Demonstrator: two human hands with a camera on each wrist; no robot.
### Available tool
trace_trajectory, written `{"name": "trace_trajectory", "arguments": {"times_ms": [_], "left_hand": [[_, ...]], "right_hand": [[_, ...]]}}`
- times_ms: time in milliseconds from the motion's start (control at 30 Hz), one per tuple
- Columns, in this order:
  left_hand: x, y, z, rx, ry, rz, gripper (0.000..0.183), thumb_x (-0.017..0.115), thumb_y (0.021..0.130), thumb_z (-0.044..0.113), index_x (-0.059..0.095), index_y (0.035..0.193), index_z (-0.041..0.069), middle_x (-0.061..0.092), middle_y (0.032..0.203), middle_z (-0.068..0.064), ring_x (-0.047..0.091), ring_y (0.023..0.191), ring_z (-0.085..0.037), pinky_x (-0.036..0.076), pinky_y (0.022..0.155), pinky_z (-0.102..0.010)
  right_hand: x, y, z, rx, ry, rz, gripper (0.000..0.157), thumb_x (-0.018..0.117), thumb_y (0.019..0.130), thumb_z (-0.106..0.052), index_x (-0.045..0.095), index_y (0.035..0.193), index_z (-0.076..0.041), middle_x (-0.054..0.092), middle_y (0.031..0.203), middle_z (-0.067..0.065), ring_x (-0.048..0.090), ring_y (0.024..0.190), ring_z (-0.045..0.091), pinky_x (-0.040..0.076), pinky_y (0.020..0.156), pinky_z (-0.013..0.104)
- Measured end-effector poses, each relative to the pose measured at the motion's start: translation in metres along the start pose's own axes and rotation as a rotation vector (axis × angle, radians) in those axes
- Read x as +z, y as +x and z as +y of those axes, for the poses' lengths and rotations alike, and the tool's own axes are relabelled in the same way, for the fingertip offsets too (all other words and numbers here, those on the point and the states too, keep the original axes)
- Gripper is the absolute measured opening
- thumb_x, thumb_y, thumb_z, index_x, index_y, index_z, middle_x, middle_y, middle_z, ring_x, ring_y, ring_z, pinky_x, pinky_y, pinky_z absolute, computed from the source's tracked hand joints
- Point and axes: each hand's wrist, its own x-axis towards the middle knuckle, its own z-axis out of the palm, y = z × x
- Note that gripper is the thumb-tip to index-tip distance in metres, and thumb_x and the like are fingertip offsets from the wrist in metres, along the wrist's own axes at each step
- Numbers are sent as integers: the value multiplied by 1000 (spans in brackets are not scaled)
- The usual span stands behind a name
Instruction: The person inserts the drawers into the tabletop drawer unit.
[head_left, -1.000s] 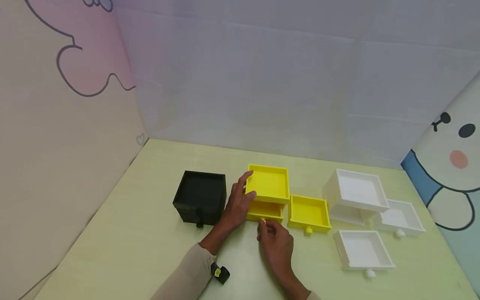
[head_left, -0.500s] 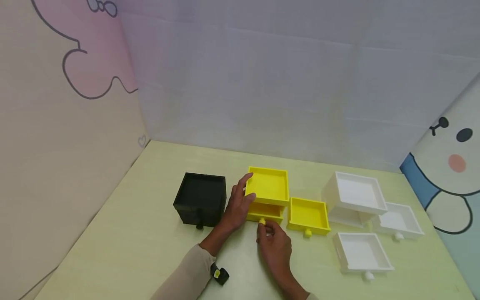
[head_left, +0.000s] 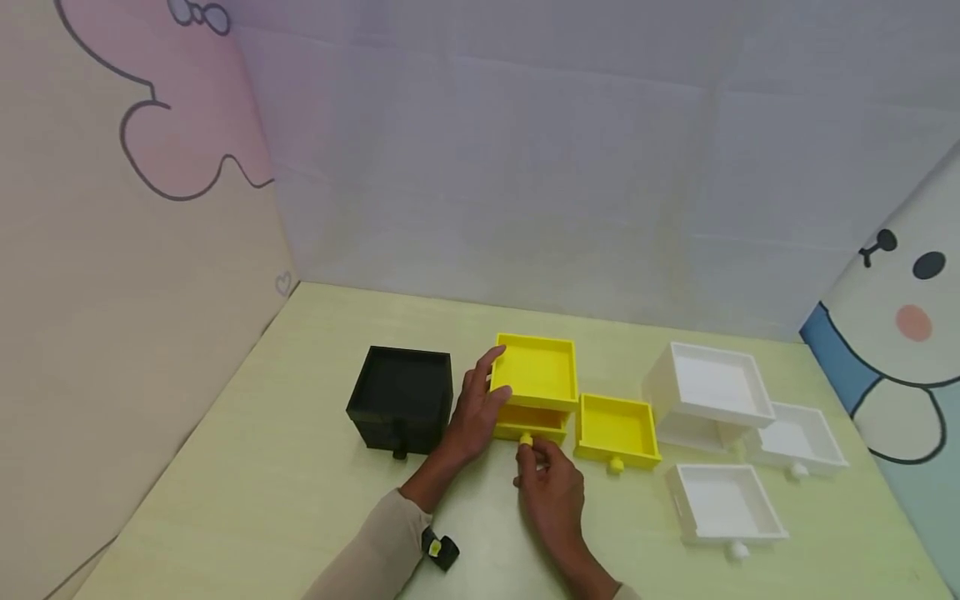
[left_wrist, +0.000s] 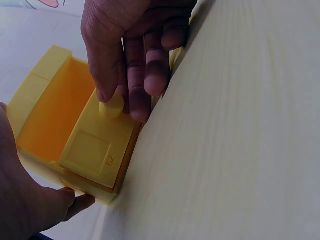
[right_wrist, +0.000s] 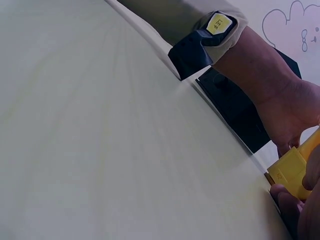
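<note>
A yellow drawer cabinet [head_left: 536,369] with a shallow recess on top stands mid-table. My left hand [head_left: 472,414] grips its left side, thumb near the front corner and index finger at the top edge. The cabinet's upper slot has no drawer in it. In the lower slot sits a yellow drawer [left_wrist: 87,157], its front marked 62. My right hand [head_left: 553,492] pinches that drawer's round knob [left_wrist: 112,106] between thumb and fingers. Just right of the cabinet lies a loose yellow drawer [head_left: 617,427], its knob facing the front.
To the left is a black drawer cabinet [head_left: 405,392]. A white cabinet [head_left: 720,382] with an open slot stands at right. Loose white drawers lie near it, one in front [head_left: 727,504] and another beside it [head_left: 798,435]. A fabric wall [head_left: 487,183] closes off the back.
Both hands keep their places on the yellow cabinet and the knob. A little more of the knob shows above my right fingertips. The head view has shifted slightly.
</note>
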Motion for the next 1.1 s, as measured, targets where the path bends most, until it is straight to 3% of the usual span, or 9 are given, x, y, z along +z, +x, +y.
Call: {"name": "trace_trajectory", "arguments": {"times_ms": [333, 667, 900, 1100], "left_hand": [[-1, 1, -1, 3, -25, -8, 54, 44, 101, 31, 31, 154, 32, 33, 147, -19, 39, 132, -41, 35, 102, -62], [-1, 2, 1, 14, -16, 12, 55, 46, 100, 30, 33, 153, 33, 37, 142, -18, 43, 129, -39, 37, 102, -57], [0, 1, 0, -7, -15, -6, 56, 46, 100, 30, 32, 154, 30, 35, 143, -18, 42, 131, -40, 37, 103, -58], [0, 1, -1, -7, -4, 3, 55, 45, 100, 32, 32, 154, 35, 37, 142, -17, 43, 130, -39, 37, 103, -58]], "right_hand": [[0, 2, -2, 35, 27, -21, 16, 62, 98, -17, 72, 107, -9, 74, 82, -3, 65, 51, 5, 51, 61, 25], [2, 4, 1, -75, -63, -47, 27, 64, 94, -13, 66, 119, -3, 73, 91, -3, 59, 54, -2, 47, 53, 24], [0, 3, -1, -40, -87, -58, 29, 66, 91, -13, 66, 118, -2, 71, 90, -4, 58, 56, -1, 45, 52, 24], [1, 3, -1, -17, -86, -53, 31, 70, 90, -15, 65, 118, -3, 72, 89, -5, 59, 56, 0, 46, 54, 25]]}}
